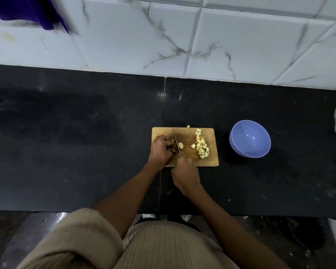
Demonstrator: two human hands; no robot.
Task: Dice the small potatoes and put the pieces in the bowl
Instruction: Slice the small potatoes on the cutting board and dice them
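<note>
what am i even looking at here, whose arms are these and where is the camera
There is no machine here. A person wears one wide-angle camera on the head, looking down at their own arms. On the black counter lies a wooden cutting board. The right hand grips the knife, whose handle is hidden in the fist. The left hand holds down a potato, mostly hidden under its fingers. One cut-off slice lies beside the blade, and a pile of diced pieces sits on the board's right side. The purple bowl to the right holds no pieces yet.
</note>
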